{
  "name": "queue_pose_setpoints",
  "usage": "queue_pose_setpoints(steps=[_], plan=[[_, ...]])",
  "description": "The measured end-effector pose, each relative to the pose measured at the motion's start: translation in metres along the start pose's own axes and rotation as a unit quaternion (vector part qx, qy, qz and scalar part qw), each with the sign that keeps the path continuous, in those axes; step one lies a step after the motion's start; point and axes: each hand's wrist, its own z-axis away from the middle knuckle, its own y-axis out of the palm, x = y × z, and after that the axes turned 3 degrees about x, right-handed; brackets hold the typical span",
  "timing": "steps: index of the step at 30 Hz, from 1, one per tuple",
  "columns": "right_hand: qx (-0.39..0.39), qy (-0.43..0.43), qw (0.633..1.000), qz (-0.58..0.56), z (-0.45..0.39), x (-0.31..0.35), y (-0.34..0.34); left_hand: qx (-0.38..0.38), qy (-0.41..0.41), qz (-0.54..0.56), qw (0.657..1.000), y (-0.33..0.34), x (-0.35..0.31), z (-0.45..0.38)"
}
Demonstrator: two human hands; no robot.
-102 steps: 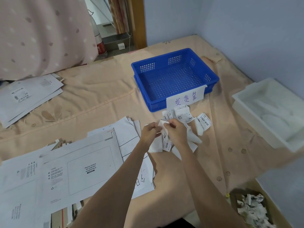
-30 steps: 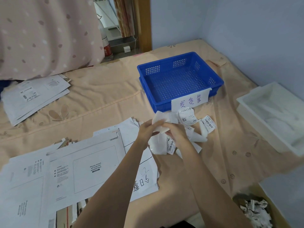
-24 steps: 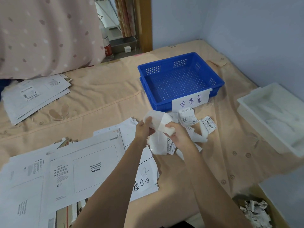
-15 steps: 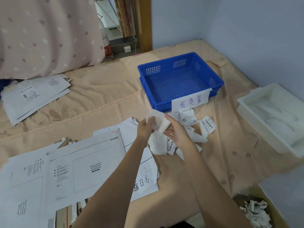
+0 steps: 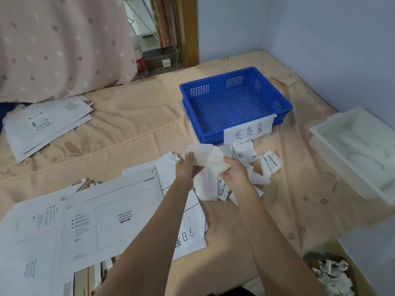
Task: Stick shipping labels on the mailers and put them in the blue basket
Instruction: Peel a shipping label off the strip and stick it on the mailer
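We see both hands working one shipping label at mid-frame, above the bed. The left hand pinches the translucent peeled sheet at its 9 o'clock end; the right hand has its fingers curled around the white part at 3 o'clock. Loose labels lie just beneath. The blue basket sits at 12 o'clock. Mailers lie at 8 o'clock, with a separate stack at 10 o'clock.

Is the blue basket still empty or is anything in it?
Empty: the blue basket shows only its bare perforated floor, no mailers inside.
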Motion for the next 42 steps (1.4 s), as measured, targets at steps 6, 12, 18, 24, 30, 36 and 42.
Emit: queue_pose_setpoints(steps=[6,12,18,24,30,36,42], plan=[[-0.2,-0.091,0.975,0.038,-0.008,0.013,-0.021,-0.023,0.001,0.048,0.999,-0.011,-0.006,-0.009],[-0.228,-0.223,0.944,0.09,0.003,0.022,-0.019,-0.003,0.027,-0.101,0.995,-0.002,0.01,-0.005],[-0.176,-0.34,0.907,0.175,0.009,0.016,-0.011,0.104,0.06,-0.245,0.962,0.014,0.031,-0.007],[-0.136,-0.386,0.878,0.251,0.008,0.008,-0.013,0.086,0.057,-0.396,0.912,0.028,0.031,-0.004],[-0.071,-0.446,0.805,0.385,0.01,0.0,-0.012,0.042,0.125,-0.279,0.951,0.033,0.016,0.002],[0.032,-0.416,0.734,0.536,0.009,-0.017,-0.007,0.063,0.085,-0.203,0.973,0.026,-0.002,0.006],[0.018,-0.396,0.671,0.626,0.018,-0.039,0.007,-0.089,0.062,-0.183,0.977,-0.017,-0.002,0.003]])
